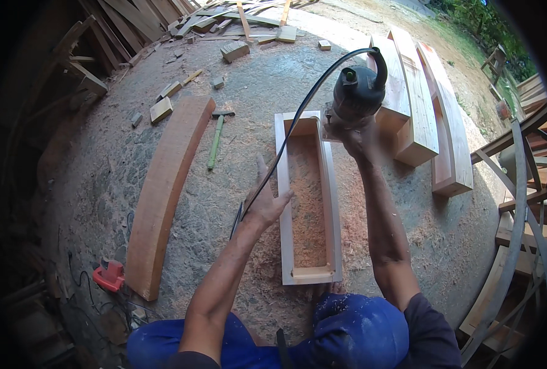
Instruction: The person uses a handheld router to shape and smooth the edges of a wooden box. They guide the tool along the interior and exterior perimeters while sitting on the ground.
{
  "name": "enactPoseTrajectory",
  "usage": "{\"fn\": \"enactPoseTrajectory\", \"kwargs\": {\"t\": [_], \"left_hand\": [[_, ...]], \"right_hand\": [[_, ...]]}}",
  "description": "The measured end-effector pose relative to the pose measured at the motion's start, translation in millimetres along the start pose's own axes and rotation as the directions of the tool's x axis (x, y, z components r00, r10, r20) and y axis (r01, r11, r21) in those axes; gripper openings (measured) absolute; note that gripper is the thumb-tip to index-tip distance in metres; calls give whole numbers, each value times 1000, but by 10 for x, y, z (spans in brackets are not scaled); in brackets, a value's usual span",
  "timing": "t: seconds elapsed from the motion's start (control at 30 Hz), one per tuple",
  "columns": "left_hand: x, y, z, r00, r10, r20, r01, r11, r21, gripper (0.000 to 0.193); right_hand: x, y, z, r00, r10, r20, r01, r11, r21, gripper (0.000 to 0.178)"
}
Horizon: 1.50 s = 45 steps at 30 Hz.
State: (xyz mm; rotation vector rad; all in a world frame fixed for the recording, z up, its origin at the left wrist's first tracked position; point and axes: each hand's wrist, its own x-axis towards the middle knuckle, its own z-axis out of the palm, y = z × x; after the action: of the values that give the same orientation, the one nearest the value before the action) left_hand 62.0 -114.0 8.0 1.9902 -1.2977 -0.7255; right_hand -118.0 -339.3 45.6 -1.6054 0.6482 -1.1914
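Router (356,95): black, corded; at one o'clock from the box's middle, over its far right corner. Whether its base touches wood I cannot tell. Likely top-heavy, hard-shelled; best held low on the body, near the base.
Right grip (361,138): curled round the router's lower part, blurred; finger detail unclear to me.
Cord (298,114): black, bendy; arcs from the router's top across the box toward seven o'clock.
Box (313,278): pale wood, long, rectangular; before me on the floor (255,86). Stiff, moderately heavy by my guess; dust may make it slippery. I would hold it by the long walls.
Left grip (266,206): spread, clasping nothing; thumb at the box's left wall.
Contents: shavings (310,237), loose, within the box. Whether a bottom lies under them I cannot tell.
More boxes (419,104): three, between one and two o'clock; contents not visible to me.
Board (169,197): thick, brown, curved; nine o'clock.
Hammer (215,144): green handle; ten o'clock.
Red tool (108,275): eight o'clock.
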Motion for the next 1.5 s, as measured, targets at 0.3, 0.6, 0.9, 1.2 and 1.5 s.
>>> {"fn": "enactPoseTrajectory", "kwargs": {"t": [0.3, 0.6, 0.9, 1.2, 1.5], "left_hand": [[1568, 223, -254, 931, 321, 173, -350, 920, 176, 123], [2258, 193, -81, 875, 273, 399, -334, 938, 91, 101], [2346, 262, 63, 894, 278, 352, -386, 876, 288, 85], [2512, 89, 141, 888, 237, 394, -308, 943, 127, 75], [2476, 9, -51, 876, 212, 434, -290, 950, 120, 68]], "right_hand": [[283, 572, 374, 996, 35, 79, -41, 996, 77, 79], [374, 785, 459, 994, 66, 88, -58, 994, -89, 82], [468, 979, 312, 981, 141, 131, -137, 990, -45, 81], [580, 1070, 337, 979, 162, 122, -158, 987, -38, 80], [602, 1101, 581, 985, 120, 127, -109, 990, -91, 77]]}}
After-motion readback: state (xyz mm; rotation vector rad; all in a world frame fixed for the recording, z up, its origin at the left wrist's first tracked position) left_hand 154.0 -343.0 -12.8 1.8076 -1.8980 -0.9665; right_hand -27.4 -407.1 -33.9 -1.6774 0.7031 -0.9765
